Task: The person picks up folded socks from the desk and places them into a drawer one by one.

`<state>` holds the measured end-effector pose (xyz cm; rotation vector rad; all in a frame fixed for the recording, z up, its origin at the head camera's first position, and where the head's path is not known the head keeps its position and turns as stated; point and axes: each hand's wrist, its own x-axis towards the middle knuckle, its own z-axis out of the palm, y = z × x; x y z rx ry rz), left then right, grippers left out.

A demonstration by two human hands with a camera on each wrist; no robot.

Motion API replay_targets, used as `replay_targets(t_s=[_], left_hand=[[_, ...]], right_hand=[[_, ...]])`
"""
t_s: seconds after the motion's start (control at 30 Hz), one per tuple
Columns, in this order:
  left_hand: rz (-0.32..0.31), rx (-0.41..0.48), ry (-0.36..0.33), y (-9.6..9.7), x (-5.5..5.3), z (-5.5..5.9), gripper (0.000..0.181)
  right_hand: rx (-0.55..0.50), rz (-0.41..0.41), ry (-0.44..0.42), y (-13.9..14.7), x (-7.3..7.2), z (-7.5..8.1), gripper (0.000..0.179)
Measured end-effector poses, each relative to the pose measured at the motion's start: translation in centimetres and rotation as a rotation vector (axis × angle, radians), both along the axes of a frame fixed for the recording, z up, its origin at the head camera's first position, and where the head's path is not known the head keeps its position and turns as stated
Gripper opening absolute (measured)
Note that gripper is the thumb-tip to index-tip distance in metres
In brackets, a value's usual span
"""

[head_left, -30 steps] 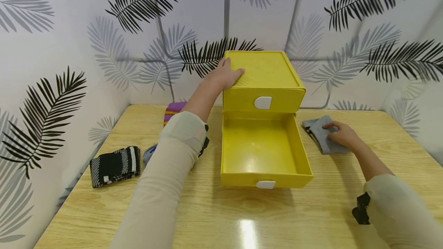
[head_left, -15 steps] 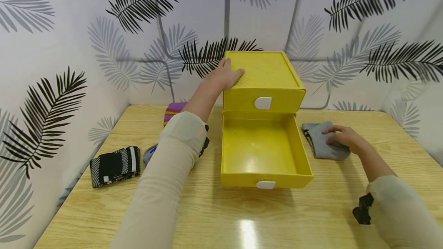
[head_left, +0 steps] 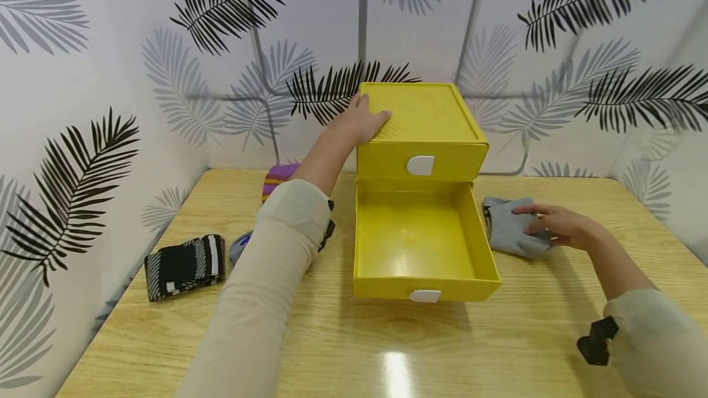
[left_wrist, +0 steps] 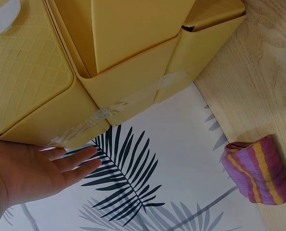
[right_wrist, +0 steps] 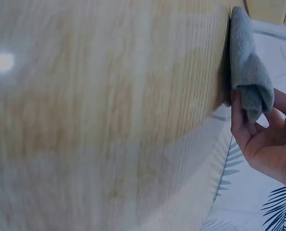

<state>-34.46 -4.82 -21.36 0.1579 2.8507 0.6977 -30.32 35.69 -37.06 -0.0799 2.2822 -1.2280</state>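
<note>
The left hand [head_left: 358, 120] rests on the upper left edge of a yellow two-tier drawer box [head_left: 423, 112]. Its thumb lies on the box's top, and in the left wrist view its straight fingers [left_wrist: 80, 161] reach along the side. The lower drawer [head_left: 427, 287] is pulled out and its bare floor shows. To the right of the box, the right hand [head_left: 572, 227] pinches the near right end of a folded grey cloth [head_left: 511, 226]. In the right wrist view that cloth [right_wrist: 246, 57] sits between thumb and fingers, its far part low against the tabletop.
A folded black-and-white patterned cloth [head_left: 185, 267] lies at the left of the wooden table [head_left: 354, 349]. A purple striped cloth [head_left: 279, 175] and a grey-blue cloth [head_left: 239, 245] are partly hidden by the left arm. A leaf-patterned wall [head_left: 310, 23] stands behind.
The right hand has drawn back slightly toward the right, and the grey cloth under its fingers has turned and shifted nearer. The left hand and the drawer box have stayed put.
</note>
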Motion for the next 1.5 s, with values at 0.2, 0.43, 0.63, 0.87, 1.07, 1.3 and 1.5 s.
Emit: replay_targets(t_s=[0.2, 0.43, 0.63, 0.87, 1.07, 1.3, 1.5], left_hand=[[0.009, 0.005, -0.002, 0.0, -0.1, 0.1, 0.074], [0.006, -0.003, 0.002, 0.1, -0.2, -0.1, 0.074], [0.006, -0.006, 0.008, 0.0, -0.3, -0.1, 0.074], [0.000, -0.006, 0.001, 0.0, -0.3, 0.1, 0.074], [-0.013, -0.002, 0.002, 0.0, -0.3, 0.1, 0.074], [-0.024, 0.000, 0.000, 0.0, -0.2, 0.1, 0.074], [-0.022, -0.003, 0.004, 0.0, -0.1, 0.2, 0.073]], right_hand=[[-0.093, 0.034, -0.001, 0.2, 1.0, 0.1, 0.071], [-0.117, 0.016, 0.030, 0.0, 2.5, 0.5, 0.075], [-0.116, -0.005, 0.086, 0.2, 3.5, 1.9, 0.073], [-0.147, -0.013, 0.107, 0.2, 4.8, 4.1, 0.070], [-0.165, -0.002, 0.130, 0.0, 5.9, 6.0, 0.068], [-0.185, 0.006, 0.163, -0.8, 7.1, 7.9, 0.065], [-0.163, -0.005, 0.174, -1.8, 8.0, 9.3, 0.067]])
